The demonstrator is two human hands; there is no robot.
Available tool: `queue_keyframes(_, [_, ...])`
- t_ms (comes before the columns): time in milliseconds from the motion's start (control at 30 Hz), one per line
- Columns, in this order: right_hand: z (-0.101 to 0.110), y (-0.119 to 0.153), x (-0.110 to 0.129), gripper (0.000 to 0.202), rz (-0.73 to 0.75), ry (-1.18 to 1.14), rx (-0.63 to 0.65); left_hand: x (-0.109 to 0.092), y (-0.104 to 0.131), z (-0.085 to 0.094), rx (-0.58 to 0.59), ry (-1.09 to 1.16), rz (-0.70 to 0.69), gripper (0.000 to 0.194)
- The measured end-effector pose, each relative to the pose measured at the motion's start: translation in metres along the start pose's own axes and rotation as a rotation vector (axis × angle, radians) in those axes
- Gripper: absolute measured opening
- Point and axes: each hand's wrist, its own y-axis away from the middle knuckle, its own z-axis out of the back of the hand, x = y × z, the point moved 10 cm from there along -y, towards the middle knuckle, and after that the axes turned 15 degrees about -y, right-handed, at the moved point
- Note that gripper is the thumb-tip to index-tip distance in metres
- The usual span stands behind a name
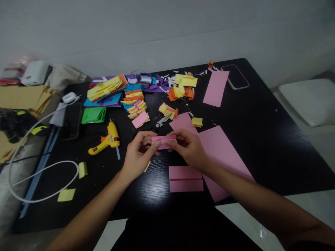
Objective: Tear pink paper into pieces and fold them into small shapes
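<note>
Between both hands is a small folded piece of pink paper point(164, 142), raised a little over the black table. My left hand point(140, 150) pinches its left end, thumb on the near face. At the right end, my right hand point(188, 148) grips it the same way. Scissors point(162, 121) with dark handles lie just beyond, partly hidden by the left hand. Nearer me sits a pink paper point(186, 186) with a crease or folded edge across it. Larger pink sheets point(222, 146) lie under and beside my right forearm.
A yellow glue gun point(112, 137) rests left of my hands, near a looping white cable point(43, 200). Colourful folded paper stacks point(104, 89) and paper scraps point(170, 82) spread along the back. A phone point(237, 77) lies at the far right beside another pink sheet point(216, 88).
</note>
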Motion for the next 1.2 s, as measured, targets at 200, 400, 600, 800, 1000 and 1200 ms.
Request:
queue_keyframes(200, [0.000, -0.001, 0.002, 0.034, -0.007, -0.020, -0.008, -0.004, -0.002, 0.003, -0.022, 0.008, 0.018, 0.025])
queue_keyframes(400, [-0.002, 0.002, 0.004, 0.030, 0.012, 0.015, 0.017, -0.002, -0.004, 0.007, -0.052, -0.019, 0.053, 0.029])
queue_keyframes(600, [-0.001, 0.008, 0.014, 0.027, 0.146, 0.171, 0.017, -0.004, -0.002, 0.006, -0.050, -0.002, 0.050, 0.026])
queue_keyframes(800, [-0.004, 0.015, 0.027, 0.029, 0.292, 0.441, -0.017, -0.009, 0.001, -0.001, 0.010, -0.030, 0.045, 0.025])
queue_keyframes(1000, [-0.001, 0.010, 0.013, 0.031, 0.133, 0.199, 0.012, -0.009, 0.000, 0.002, -0.001, -0.041, 0.053, 0.024])
queue_keyframes(1200, [-0.001, 0.004, 0.004, 0.030, 0.003, -0.049, 0.028, -0.011, -0.001, 0.005, -0.022, -0.058, 0.044, 0.023])
